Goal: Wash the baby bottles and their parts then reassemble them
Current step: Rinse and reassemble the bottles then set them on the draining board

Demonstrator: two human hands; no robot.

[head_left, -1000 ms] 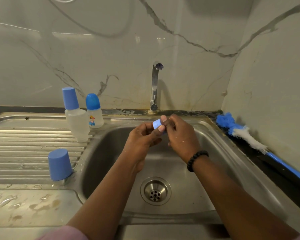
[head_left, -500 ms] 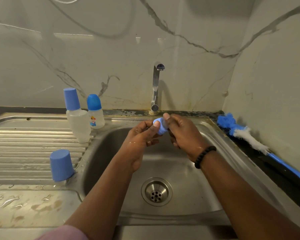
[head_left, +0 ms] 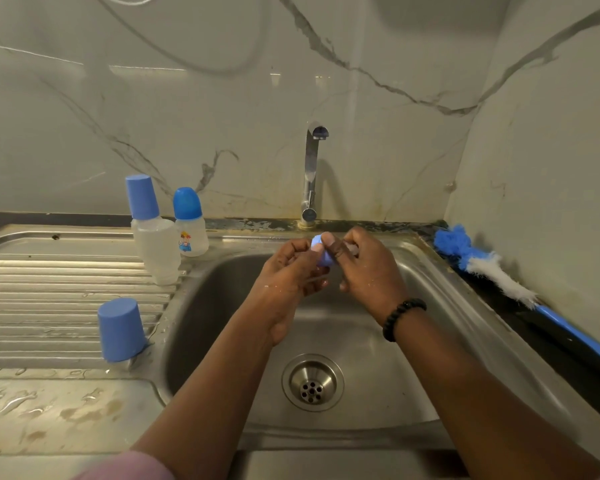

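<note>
Head view, from near to far: both forearms reach over the sink [head_left: 222, 306], above the drain [head_left: 312, 382]. The left hand [head_left: 288, 275] and the right hand [head_left: 368, 268] meet over the basin. Between them is a small blue bottle part [head_left: 321, 252], which fingers of both hands pinch: the left fingers [head_left: 309, 247] from its left side, the right fingers [head_left: 329, 242] from its right. Left of the fingers, a blue cap [head_left: 120, 329] stands on the wet drainboard [head_left: 49, 296]. Farther left and behind stand a tall bottle [head_left: 155, 244] and a small bottle [head_left: 189, 225]. Right of the fingers lies a bottle brush [head_left: 492, 268]. Behind the fingers rises the tap [head_left: 310, 174].
</note>
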